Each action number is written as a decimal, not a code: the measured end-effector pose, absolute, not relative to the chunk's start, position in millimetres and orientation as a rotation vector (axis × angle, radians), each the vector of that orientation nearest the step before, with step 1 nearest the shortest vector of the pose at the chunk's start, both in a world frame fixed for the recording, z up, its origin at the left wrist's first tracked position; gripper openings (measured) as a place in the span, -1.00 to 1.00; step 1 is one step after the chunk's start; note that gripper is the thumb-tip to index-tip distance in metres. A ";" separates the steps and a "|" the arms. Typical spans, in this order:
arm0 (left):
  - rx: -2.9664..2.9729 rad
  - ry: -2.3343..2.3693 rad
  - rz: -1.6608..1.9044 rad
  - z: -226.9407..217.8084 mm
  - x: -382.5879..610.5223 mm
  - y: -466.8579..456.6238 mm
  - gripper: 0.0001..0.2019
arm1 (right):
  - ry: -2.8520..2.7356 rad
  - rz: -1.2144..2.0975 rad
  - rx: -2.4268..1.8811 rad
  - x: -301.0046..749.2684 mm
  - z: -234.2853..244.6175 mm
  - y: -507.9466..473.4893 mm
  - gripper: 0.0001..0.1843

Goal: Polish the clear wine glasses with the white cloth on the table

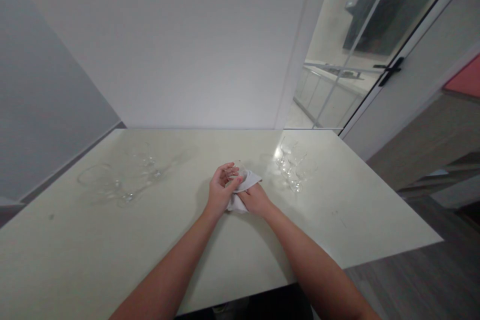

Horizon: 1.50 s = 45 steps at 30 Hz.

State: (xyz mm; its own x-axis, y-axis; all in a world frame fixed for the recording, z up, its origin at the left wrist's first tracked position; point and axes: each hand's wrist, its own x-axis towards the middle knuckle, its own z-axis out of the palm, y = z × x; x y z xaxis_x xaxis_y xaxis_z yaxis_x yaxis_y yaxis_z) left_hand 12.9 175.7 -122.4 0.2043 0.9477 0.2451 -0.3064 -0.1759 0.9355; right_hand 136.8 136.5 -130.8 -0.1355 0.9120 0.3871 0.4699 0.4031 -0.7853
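My left hand [219,191] curls its fingers around a clear glass [239,164] at the middle of the table. Only part of the glass shows between the fingers and the cloth, so its full shape is hidden. My right hand [258,200] is closed on a white cloth [252,179], pressed against the glass. One corner of the cloth sticks out above the right hand, and a fold [236,204] hangs below, between the wrists.
Several clear stemmed glasses [129,197] stand on the left of the pale table [210,270]. More stemmed glasses [290,162] are grouped at the right. A white wall [187,50] borders the far edge, and a glazed door with a black handle [392,71] is at the right.
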 end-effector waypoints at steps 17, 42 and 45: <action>1.220 0.742 1.302 -119.3 14.1 171.7 -0.46 | -1.705 0.753 -1.135 136.7 -124.3 134.0 -0.62; 1.161 0.725 1.279 -118.6 13.7 172.8 -0.44 | -1.711 0.751 -1.185 138.6 -126.6 133.3 -0.67; 1.168 0.733 1.259 -117.6 12.5 172.9 -0.43 | -1.708 0.755 -1.157 137.9 -125.6 133.0 -0.68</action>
State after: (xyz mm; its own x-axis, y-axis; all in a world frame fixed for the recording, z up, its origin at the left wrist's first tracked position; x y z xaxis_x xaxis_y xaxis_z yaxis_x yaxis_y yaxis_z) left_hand 12.5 172.9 -117.6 0.2135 0.9621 0.1698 -0.3277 -0.0932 0.9402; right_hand 137.9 133.0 -125.6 -0.1460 0.9281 0.3425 0.3709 0.3723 -0.8507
